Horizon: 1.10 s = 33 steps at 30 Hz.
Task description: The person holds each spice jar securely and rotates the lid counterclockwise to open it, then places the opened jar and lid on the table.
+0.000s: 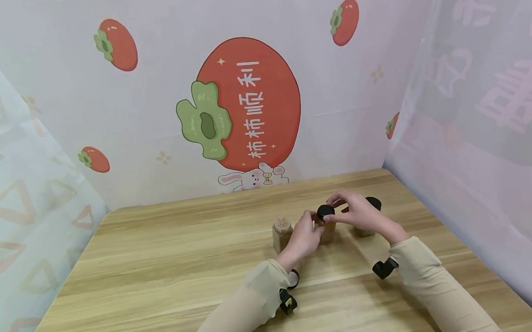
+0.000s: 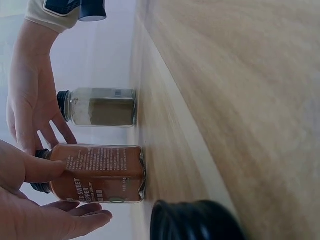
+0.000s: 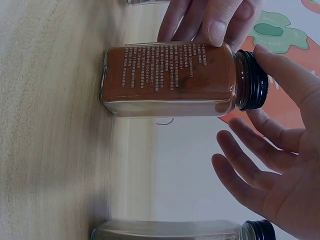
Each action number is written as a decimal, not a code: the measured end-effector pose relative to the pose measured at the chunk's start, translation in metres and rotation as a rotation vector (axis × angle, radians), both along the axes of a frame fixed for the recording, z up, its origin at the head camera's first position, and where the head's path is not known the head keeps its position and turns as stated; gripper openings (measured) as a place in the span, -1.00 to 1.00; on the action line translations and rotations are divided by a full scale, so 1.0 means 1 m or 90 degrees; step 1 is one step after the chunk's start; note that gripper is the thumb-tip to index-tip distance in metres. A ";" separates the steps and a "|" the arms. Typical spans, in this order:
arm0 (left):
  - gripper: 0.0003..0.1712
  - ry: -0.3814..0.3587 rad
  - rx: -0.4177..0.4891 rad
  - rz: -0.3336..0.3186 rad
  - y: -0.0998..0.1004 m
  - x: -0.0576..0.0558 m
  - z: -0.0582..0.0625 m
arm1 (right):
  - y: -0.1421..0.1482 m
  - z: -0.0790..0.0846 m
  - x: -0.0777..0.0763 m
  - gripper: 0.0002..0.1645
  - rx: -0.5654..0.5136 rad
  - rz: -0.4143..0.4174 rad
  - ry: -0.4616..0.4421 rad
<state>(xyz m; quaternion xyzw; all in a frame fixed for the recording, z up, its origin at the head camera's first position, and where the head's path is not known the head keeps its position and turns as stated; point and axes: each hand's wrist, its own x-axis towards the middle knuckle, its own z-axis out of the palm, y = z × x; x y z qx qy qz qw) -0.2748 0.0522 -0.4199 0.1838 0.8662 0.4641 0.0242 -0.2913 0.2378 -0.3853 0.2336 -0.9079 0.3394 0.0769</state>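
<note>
A square glass spice jar point(image 3: 170, 75) of red-brown powder stands upright on the table, its label reading "sweet pepper" in the left wrist view. My left hand point(image 1: 301, 242) grips its body from the left, thumb near the shoulder. Over the top, my right hand point(image 1: 358, 213) pinches the black cap point(image 1: 326, 212) between thumb and forefinger, the other fingers spread away. The cap sits on the jar's neck. Left of these hands stands an uncapped jar point(image 1: 282, 233) with a perforated shaker top. A loose black cap point(image 1: 293, 278) lies by my left wrist.
Another black-capped jar point(image 2: 110, 107), part filled with brownish powder, stands right of the held jar, partly behind my right hand in the head view. The wooden table point(image 1: 171, 263) meets a printed cloth backdrop point(image 1: 161, 101) behind and more cloth at both sides.
</note>
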 end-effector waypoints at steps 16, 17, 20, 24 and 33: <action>-0.62 -0.023 0.027 0.006 0.000 -0.001 -0.002 | 0.002 0.004 -0.001 -0.51 0.003 0.020 -0.016; -0.62 -0.023 0.027 0.006 0.000 -0.001 -0.002 | 0.002 0.004 -0.001 -0.50 0.003 0.023 -0.017; -0.62 -0.023 0.027 0.007 0.000 -0.001 -0.001 | 0.004 0.006 -0.001 -0.50 -0.001 0.037 -0.024; -0.64 -0.024 0.026 0.006 0.000 -0.001 -0.001 | 0.006 0.006 -0.003 -0.52 -0.007 0.064 -0.040; -0.66 -0.018 0.018 0.004 -0.001 -0.001 0.000 | 0.010 0.009 -0.004 -0.53 0.034 0.110 -0.029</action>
